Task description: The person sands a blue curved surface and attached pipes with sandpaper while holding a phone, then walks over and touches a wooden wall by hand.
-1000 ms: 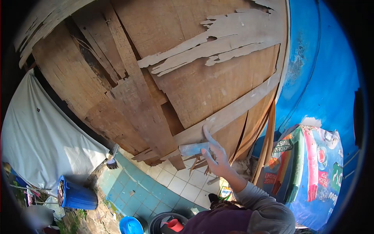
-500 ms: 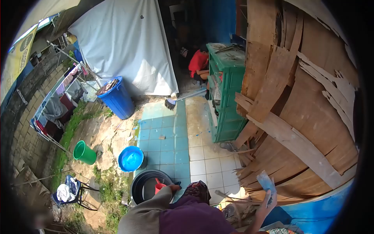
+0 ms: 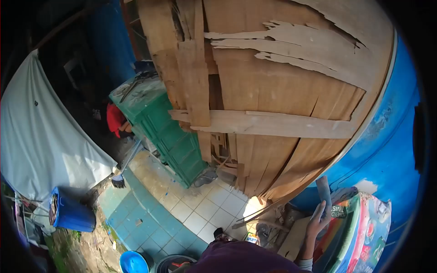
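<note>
My right hand point(image 3: 318, 219) is raised at the lower right, its fingers closed around a flat blue-grey piece point(image 3: 323, 189). It looks like a stiff strip or folded sheet; its exact kind is unclear. Behind that hand stands a colourful printed bundle point(image 3: 364, 227), and the blue wall point(image 3: 378, 150) rises beyond. My left hand is out of view. At the bottom edge, the dark round tub point(image 3: 165, 264) shows only in part beside my purple clothing point(image 3: 246, 258).
Split wooden panels point(image 3: 273, 91) lean ahead of me. A green cabinet point(image 3: 168, 132) stands left of them, with a person in red point(image 3: 116, 120) crouching behind it. A broom point(image 3: 119, 181), blue bin point(image 3: 73, 211) and blue basin point(image 3: 133, 262) are at left.
My view has swung to the right, so the panels and blue wall fill more of it. My right hand still holds the flat piece. The left arm near the tub has left view.
</note>
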### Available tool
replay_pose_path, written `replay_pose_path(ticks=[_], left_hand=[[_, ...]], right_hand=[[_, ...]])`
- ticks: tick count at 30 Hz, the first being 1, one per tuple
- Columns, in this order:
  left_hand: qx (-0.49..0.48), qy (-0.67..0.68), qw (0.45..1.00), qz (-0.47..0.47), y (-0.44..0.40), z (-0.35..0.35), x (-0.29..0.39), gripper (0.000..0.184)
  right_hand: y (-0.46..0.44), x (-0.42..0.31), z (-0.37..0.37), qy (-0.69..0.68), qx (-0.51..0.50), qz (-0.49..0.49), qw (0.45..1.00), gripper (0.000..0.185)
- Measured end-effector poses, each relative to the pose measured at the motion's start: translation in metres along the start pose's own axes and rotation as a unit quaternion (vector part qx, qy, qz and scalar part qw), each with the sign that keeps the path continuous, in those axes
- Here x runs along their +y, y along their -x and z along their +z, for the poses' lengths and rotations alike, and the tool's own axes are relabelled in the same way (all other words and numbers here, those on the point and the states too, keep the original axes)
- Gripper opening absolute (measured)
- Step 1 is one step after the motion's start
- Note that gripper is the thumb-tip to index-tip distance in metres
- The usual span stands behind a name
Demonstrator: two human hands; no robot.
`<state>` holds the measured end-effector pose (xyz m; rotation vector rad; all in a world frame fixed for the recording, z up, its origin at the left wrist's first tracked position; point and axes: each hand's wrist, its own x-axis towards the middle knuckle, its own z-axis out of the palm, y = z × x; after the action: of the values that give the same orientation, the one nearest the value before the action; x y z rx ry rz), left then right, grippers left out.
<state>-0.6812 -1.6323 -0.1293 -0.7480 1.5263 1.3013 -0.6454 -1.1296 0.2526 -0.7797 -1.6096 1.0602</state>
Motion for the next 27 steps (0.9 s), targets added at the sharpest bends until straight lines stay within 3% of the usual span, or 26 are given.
replay_pose_path(ticks=[2, 3, 6, 9, 14, 16, 22, 24, 27], left_hand=[[-0.011, -0.060, 0.998, 0.002, -0.022, -0.017, 0.049, 0.036], [-0.013, -0.093, 0.996, 0.003, -0.028, -0.026, 0.073, 0.036], [-0.006, -0.175, 0.984, 0.026, -0.053, -0.052, 0.134, 0.038], [0.021, -0.201, 0.978, 0.055, -0.063, -0.066, 0.193, 0.040], [0.050, -0.203, 0.972, 0.103, -0.064, -0.050, 0.268, 0.043], [0.053, -0.196, 0.973, 0.110, -0.064, -0.027, 0.288, 0.044], [0.051, -0.186, 0.977, 0.096, -0.058, 0.054, 0.291, 0.048], [0.050, -0.180, 0.979, 0.085, -0.055, 0.075, 0.280, 0.049], [0.055, -0.130, 0.988, 0.066, -0.039, 0.095, 0.229, 0.051]], right_hand=[[-0.018, -0.018, 0.017, 0.017, 0.126, -0.107, 0.986, 0.026], [-0.022, -0.019, 0.008, 0.025, 0.081, -0.069, 0.994, 0.027], [-0.050, -0.036, 0.002, 0.040, 0.111, -0.022, 0.993, 0.027], [-0.075, -0.042, -0.007, 0.092, 0.197, -0.125, 0.968, 0.024], [-0.126, -0.035, -0.032, 0.093, 0.241, -0.127, 0.958, 0.023], [-0.160, -0.038, -0.039, 0.142, 0.291, -0.218, 0.921, 0.023], [-0.262, -0.011, -0.069, 0.131, 0.292, -0.181, 0.930, 0.022], [-0.294, -0.008, -0.072, 0.221, 0.332, -0.319, 0.860, 0.020], [-0.341, -0.007, -0.081, 0.302, 0.348, -0.359, 0.812, 0.021]])
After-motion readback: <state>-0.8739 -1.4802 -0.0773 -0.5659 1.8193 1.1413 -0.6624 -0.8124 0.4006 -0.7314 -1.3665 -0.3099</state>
